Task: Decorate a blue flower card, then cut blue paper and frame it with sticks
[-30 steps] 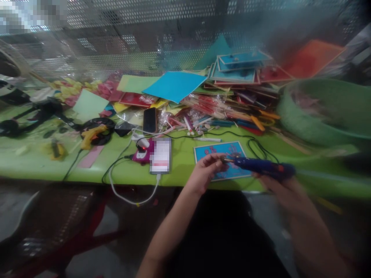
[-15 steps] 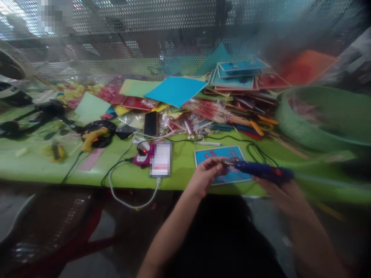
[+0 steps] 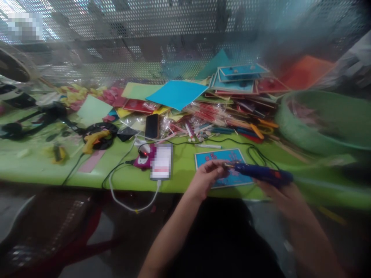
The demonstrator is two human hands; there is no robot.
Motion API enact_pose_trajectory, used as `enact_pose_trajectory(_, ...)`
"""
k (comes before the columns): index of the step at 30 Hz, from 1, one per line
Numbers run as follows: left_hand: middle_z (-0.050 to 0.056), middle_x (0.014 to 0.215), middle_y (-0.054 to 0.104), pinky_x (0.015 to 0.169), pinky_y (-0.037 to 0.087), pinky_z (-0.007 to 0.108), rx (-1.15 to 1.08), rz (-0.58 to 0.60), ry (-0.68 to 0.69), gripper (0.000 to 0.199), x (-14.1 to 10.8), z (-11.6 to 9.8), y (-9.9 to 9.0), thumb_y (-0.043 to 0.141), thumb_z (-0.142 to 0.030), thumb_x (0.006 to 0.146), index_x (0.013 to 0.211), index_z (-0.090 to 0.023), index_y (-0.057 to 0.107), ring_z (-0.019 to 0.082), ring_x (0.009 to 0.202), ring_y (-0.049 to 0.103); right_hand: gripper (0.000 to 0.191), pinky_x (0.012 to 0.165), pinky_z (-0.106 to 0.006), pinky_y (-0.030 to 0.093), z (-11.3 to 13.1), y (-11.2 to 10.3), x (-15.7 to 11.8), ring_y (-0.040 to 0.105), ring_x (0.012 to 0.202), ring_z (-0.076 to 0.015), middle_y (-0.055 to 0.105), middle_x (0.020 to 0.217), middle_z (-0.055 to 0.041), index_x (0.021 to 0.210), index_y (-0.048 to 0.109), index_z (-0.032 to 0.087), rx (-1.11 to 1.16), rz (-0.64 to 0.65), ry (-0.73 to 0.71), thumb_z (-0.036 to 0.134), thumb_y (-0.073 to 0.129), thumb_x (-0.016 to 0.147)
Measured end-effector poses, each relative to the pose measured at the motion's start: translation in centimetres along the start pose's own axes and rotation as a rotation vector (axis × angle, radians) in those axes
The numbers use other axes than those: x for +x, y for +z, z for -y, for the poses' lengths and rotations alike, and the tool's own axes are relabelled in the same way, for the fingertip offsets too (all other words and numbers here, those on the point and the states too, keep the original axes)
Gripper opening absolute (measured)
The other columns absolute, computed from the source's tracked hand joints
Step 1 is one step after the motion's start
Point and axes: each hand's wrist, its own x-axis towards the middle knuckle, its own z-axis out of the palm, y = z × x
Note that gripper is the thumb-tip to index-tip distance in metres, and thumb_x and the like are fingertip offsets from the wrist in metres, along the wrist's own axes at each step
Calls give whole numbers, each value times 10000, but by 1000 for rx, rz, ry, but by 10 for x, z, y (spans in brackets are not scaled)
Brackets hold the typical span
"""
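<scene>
Left hand point(image 3: 210, 175), thumb and fingertips pinched together on a small dark piece point(image 3: 225, 165) too blurred to identify, is above the blue rectangular card with a pale border and reddish patterns point(image 3: 204, 161). The right hand point(image 3: 279, 190) wraps around a dark-blue, long-bodied tool with a slim metal tip point(image 3: 263, 172), seemingly a glue gun, held nearly level; its tip points left above the card and meets, or nearly meets, the pinched fingertips. The card lies flat on the light-green tabletop point(image 3: 182, 162), partly hidden by the hands.

Doing this well probably means keeping the left fingertips clear of the metal, which may be hot, steadying both wrists, and touching only the piece with the tip. The loose black cord point(image 3: 256, 152), just beside the card's right edge, should be kept slack so it cannot tug the tool.
</scene>
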Motion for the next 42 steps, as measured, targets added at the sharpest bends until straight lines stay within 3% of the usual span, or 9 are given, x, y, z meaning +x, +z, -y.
enact_pose_trajectory(7, 27, 838, 788, 745, 564, 250, -1, -17, 8, 465, -1, 1, 0, 1034, -420, 563, 898, -170, 830, 107, 664, 703, 338, 514, -298, 434, 4, 1, 0, 510, 569, -188, 606, 623, -17, 803, 761, 217, 30, 6, 26, 550, 801, 768)
enact_pose_trajectory(11, 43, 852, 791, 783, 566, 281, 3, -12, 11, 464, -3, -1, 0, 1033, -413, 567, 898, -159, 829, 122, 684, 703, 358, 504, -298, 428, 3, 2, -1, 515, 571, -194, 618, 631, -24, 842, 771, 213, 48, -37, 24, 557, 811, 753)
enact_pose_trajectory(23, 74, 902, 797, 829, 571, 330, 18, 2, 29, 451, -1, 3, -5, 1007, -413, 619, 937, -153, 821, 153, 725, 717, 326, 496, -306, 424, 3, 0, 2, 505, 553, -193, 572, 589, -9, 780, 763, 224, 27, 2, 1, 545, 811, 763)
enact_pose_trajectory(29, 54, 883, 780, 835, 572, 333, -12, -21, 6, 481, -1, 2, -3, 1017, -412, 596, 947, -150, 818, 149, 709, 715, 370, 524, -283, 494, -9, 2, -2, 570, 593, -185, 658, 682, 6, 998, 778, 242, 76, 1, 28, 526, 820, 765)
enact_pose_trajectory(35, 37, 853, 779, 798, 572, 306, -34, -35, -12, 489, -1, 1, 0, 1039, -412, 547, 906, -158, 825, 127, 676, 701, 308, 480, -290, 457, -6, 1, -3, 540, 572, -188, 629, 663, 1, 850, 753, 239, 59, 5, 33, 533, 808, 775)
enact_pose_trajectory(42, 40, 892, 786, 814, 580, 313, -26, -41, 4, 475, -1, 2, -3, 1040, -398, 544, 890, -164, 814, 136, 725, 707, 295, 474, -311, 412, -6, 1, -6, 486, 521, -180, 572, 594, 3, 835, 766, 237, 100, 23, 76, 514, 833, 760)
